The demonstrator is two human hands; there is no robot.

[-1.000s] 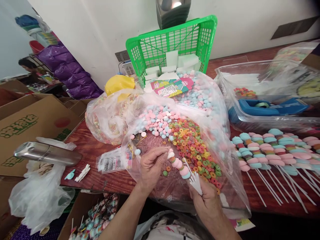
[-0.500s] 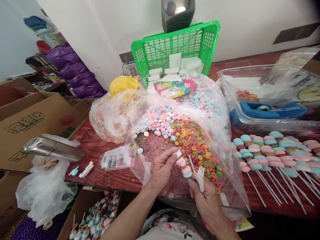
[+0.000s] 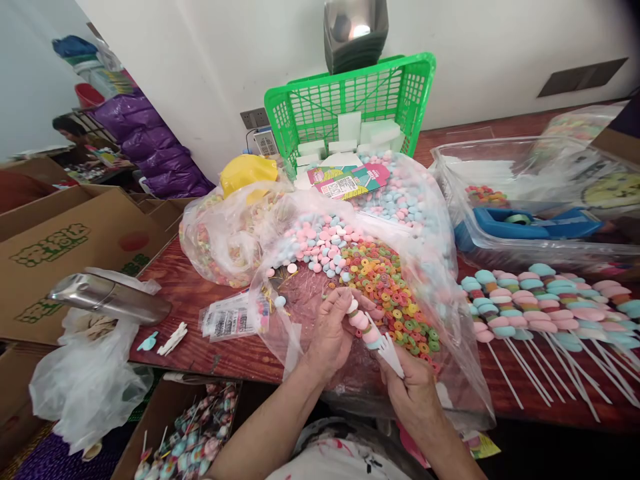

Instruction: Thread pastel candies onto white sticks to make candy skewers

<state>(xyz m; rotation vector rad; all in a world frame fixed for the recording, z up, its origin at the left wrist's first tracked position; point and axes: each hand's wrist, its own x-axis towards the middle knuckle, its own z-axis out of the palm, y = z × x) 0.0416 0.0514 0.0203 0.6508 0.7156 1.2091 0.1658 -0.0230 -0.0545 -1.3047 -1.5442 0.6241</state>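
Note:
Between my hands, above the plastic sheet, is a candy skewer of pink and blue marshmallows with gummy rings between them. My left hand is closed, its thumb and fingers pinching the skewer's upper end. Lower right, my right hand grips a bundle of white sticks and is close to the skewer's blue bottom piece. Whether its fingertips also hold the skewer's stick is hidden. Just beyond my hands lie loose gummy rings and a heap of pink and blue marshmallows.
Finished skewers lie in a pile at right, before a clear bin with a blue tape dispenser. A green basket stands at the back. A steel flask rests at left, with a carton of lollipops below.
The bundle of white sticks has tipped left, up against the skewer's lower end. My left hand has moved slightly up and left, with its grip kept at the skewer's top.

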